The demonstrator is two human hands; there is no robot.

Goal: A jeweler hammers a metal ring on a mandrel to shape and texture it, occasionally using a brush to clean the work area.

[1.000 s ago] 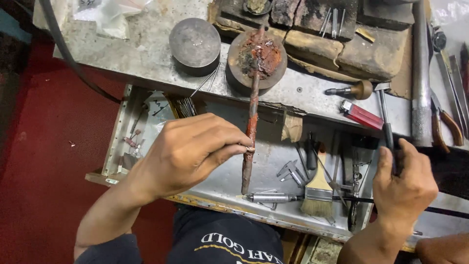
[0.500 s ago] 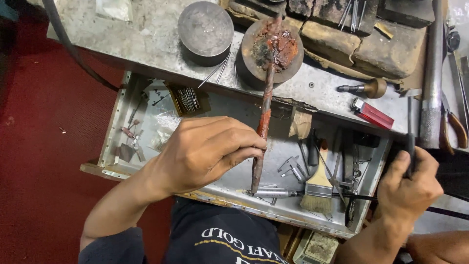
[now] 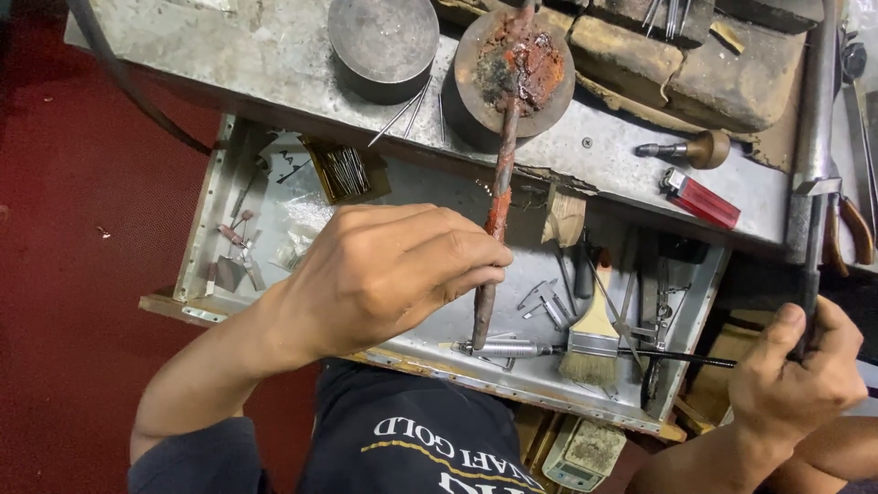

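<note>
My left hand (image 3: 393, 265) grips a long rusty reddish stick (image 3: 498, 197) near its lower end. The stick's upper end rests on a round metal block (image 3: 476, 87) crusted with red and black residue. My right hand (image 3: 800, 380) is closed around a dark upright handle (image 3: 809, 265) at the bench's right edge. Between the hands, an open metal drawer (image 3: 210, 210) holds a flat paintbrush (image 3: 592, 334), a metal pin tool (image 3: 503, 349) and small tweezers.
A second round steel block (image 3: 382, 41) stands left of the crusted one. A red lighter (image 3: 702, 198) and a wooden-knobbed tool (image 3: 690, 149) lie on the worn benchtop. Pliers (image 3: 846, 229) lie at far right. A small box of thin pins (image 3: 346, 171) sits in the drawer. Red floor lies left.
The view has shifted, so the bench and blocks sit higher in the frame. My left hand keeps hold of the stick and my right hand stays on the handle.
</note>
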